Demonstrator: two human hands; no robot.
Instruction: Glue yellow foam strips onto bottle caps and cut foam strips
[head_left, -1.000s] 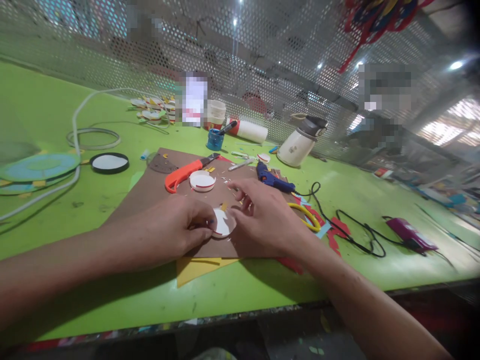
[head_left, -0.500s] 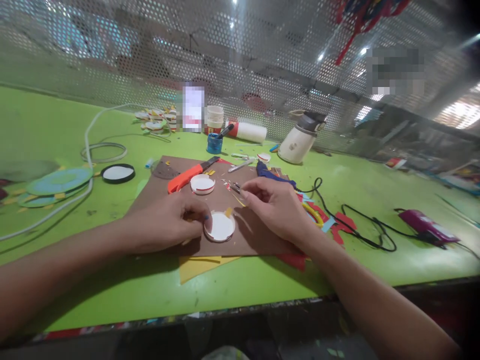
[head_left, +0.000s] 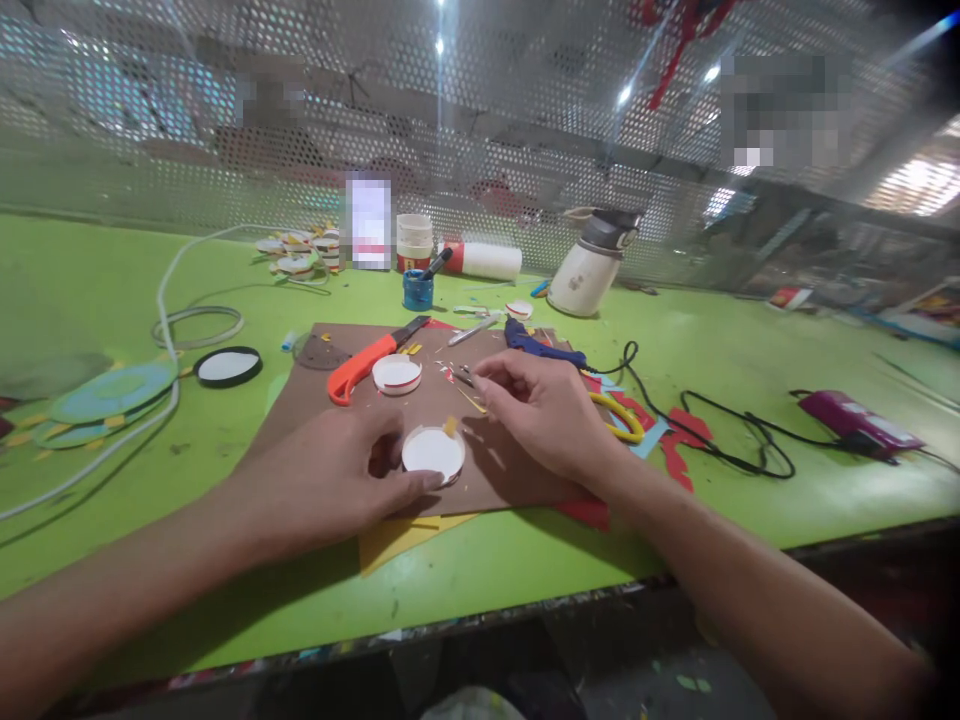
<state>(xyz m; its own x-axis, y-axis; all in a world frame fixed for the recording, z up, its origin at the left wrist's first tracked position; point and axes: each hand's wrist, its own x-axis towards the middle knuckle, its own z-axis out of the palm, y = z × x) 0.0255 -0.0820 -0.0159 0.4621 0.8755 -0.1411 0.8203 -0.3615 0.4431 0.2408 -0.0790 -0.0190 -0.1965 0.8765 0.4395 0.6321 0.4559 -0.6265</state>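
Observation:
A shallow white paper disc with a raised rim (head_left: 433,454) lies on the brown board (head_left: 315,400), a yellow scrap at its far edge. My left hand (head_left: 337,465) has its thumb along the disc's near rim and its other fingers curled at its left side. Just beyond the disc, my right hand (head_left: 544,412) pinches a thin, dark, pointed piece (head_left: 464,378) whose kind I cannot make out. Its tip is near small red and white scraps. Behind sits a second white disc with a red edge (head_left: 397,376), close to an orange-handled utility knife (head_left: 367,364).
A blue glue gun (head_left: 544,343) and a yellow loop (head_left: 622,418) lie right of the board among paper scraps. Farther back stand a blue pot (head_left: 418,290), paper cups (head_left: 414,245) and a white bottle (head_left: 587,272). A white cable (head_left: 166,300) crosses the left; black cord runs right.
My left thumb has come forward onto the disc's near rim, where a fingertip touched its left edge before. My right hand keeps nearly the same pinch. The view has shifted slightly.

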